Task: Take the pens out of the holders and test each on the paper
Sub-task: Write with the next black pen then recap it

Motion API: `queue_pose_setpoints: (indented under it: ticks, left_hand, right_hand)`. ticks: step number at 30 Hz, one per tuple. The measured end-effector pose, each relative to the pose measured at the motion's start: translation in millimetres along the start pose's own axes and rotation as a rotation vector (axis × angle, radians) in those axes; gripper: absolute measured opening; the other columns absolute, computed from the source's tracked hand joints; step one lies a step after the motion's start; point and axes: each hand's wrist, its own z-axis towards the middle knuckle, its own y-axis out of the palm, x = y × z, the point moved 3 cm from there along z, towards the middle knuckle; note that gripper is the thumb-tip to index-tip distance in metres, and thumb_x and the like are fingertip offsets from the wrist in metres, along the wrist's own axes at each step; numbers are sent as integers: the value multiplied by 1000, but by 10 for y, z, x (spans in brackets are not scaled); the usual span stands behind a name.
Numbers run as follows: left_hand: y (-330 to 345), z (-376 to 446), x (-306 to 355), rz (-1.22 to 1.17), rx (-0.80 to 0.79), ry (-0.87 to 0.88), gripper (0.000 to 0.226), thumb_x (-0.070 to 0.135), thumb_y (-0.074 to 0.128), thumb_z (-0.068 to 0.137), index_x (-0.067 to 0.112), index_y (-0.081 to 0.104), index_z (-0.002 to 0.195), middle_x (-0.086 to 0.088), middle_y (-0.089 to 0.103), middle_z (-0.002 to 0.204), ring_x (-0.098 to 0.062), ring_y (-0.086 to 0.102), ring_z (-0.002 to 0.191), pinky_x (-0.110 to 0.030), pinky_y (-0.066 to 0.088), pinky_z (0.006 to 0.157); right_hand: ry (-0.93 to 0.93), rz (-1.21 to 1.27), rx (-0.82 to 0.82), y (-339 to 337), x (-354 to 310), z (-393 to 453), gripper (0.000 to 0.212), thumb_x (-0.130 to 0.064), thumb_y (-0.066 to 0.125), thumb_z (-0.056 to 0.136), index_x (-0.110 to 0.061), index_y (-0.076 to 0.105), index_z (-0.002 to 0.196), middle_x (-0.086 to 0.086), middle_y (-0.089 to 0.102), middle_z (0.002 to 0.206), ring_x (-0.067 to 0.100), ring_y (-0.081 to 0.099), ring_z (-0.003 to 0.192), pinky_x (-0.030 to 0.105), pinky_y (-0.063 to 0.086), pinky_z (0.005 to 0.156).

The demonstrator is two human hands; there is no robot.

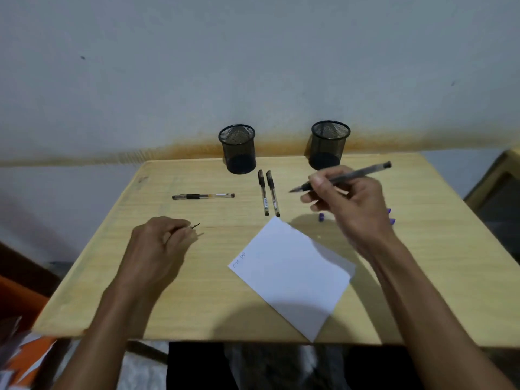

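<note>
Two black mesh pen holders stand at the table's far edge, the left holder [238, 149] and the right holder [329, 144]; no pens show inside them. My right hand [346, 201] holds an uncapped black pen [357, 174] in the air, tip pointing left, above and to the right of the white paper [295, 274]. The paper lies near the front edge with a little writing at its left corner. My left hand [160, 240] rests on the table with its fingers closed on a small dark pen cap [195, 226]. Two capped pens [268, 192] lie side by side, and another pen [202, 196] lies crosswise to the left.
The wooden table [140, 291] stands against a pale wall. Small purple caps [321, 217] lie by my right hand, partly hidden. A chair edge [495, 187] shows at the right, and orange items [25, 347] lie at the lower left.
</note>
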Motion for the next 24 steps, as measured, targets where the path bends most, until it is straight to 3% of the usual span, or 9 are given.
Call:
queue_pose_setpoints:
  ticks: [2, 6, 10, 14, 17, 21, 24]
  left_hand:
    - [115, 49, -53, 140, -5, 47, 26, 28, 62, 96, 15, 63, 73, 4, 63, 70, -19, 59, 68, -37, 49, 62]
    - [287, 130, -293, 271, -13, 103, 20, 27, 60, 98, 18, 73, 85, 2, 67, 84, -27, 63, 82, -37, 50, 66]
    - [327, 156, -371, 234, 8, 42, 23, 29, 64, 94, 10, 77, 96, -15, 70, 98, -37, 65, 95, -45, 55, 76]
    - [297, 84, -358, 151, 49, -26, 49, 42, 62, 90, 8, 66, 125, -12, 68, 124, -33, 59, 116, -47, 50, 94]
    - [338, -69, -106, 51, 169, 102, 44, 35, 72, 85, 10, 69, 120, -8, 69, 119, -25, 60, 112, -37, 49, 95]
    - [590, -178, 195, -15, -121, 276, 38, 40, 72, 83, 20, 74, 115, 2, 68, 123, -16, 59, 117, -40, 49, 97]
    - [760, -160, 141, 66, -264, 336, 45, 52, 64, 83, 23, 74, 117, 2, 67, 127, -19, 59, 120, -45, 49, 97]
  right_hand:
    - [67, -5, -50, 134, 141, -109, 5, -5, 67, 94, -2, 67, 91, 13, 77, 82, 20, 78, 80, 27, 60, 66]
    - [121, -41, -76, 280, 355, -309, 18, 6, 81, 77, -3, 66, 83, 13, 77, 81, 15, 74, 68, 23, 57, 62]
    - [164, -143, -130, 370, 463, -378, 15, -1, 82, 78, -10, 71, 83, 6, 75, 77, 11, 71, 62, 19, 53, 62]
    - [154, -222, -182, 379, 527, -389, 13, -3, 82, 78, -13, 74, 81, 0, 77, 78, 14, 74, 70, 21, 56, 67]
    - [145, -216, -211, 435, 521, -359, 15, 3, 83, 76, -8, 74, 82, 3, 79, 84, 14, 75, 76, 20, 58, 70]
    - [106, -272, -288, 586, 500, -199, 17, 7, 83, 70, -3, 72, 79, 7, 78, 76, 11, 73, 67, 20, 55, 62]
    - [64, -370, -354, 713, 577, -102, 13, 4, 81, 68, -5, 72, 73, 7, 74, 70, 13, 67, 62, 28, 52, 58]
